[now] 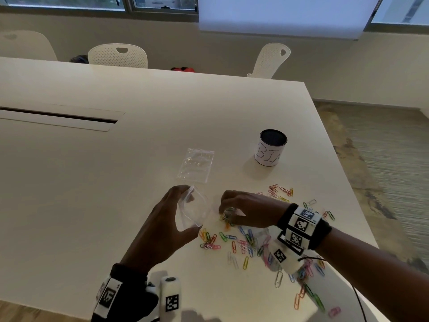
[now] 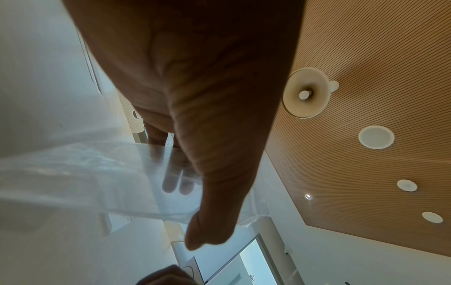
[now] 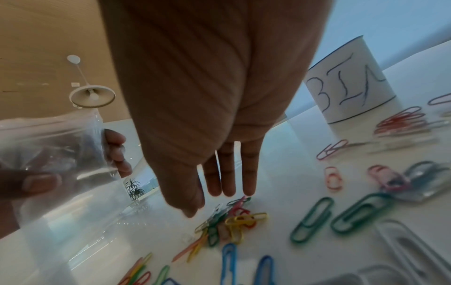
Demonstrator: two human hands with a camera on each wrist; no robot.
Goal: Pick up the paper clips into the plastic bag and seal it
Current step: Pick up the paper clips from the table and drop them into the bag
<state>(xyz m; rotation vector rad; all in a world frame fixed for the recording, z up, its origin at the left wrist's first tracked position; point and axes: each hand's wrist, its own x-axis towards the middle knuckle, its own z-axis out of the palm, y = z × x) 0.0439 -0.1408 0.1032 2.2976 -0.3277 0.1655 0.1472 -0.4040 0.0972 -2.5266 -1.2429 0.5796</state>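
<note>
Paper clips of many colours (image 1: 246, 242) lay scattered over the white table (image 1: 116, 182), and I saw a small bunch of coloured paper clips (image 1: 227, 217) under my right hand (image 1: 248, 211). Head view suggested curled fingers gripping that bunch; the right wrist view showed fingers (image 3: 229, 173) straight, tips just above it (image 3: 234, 217), so I could not tell. My left hand (image 1: 162, 228) held the clear plastic zip bag (image 1: 195, 210) open between thumb and fingers, just left of the bunch; I saw no clips in it. The left wrist view showed fingers (image 2: 171, 173) through the film (image 2: 85, 173). Beyond lay a second clear bag (image 1: 196, 165), flat, and a white cylindrical bin marked BIN (image 1: 270, 147), its dark inside unreadable.
</note>
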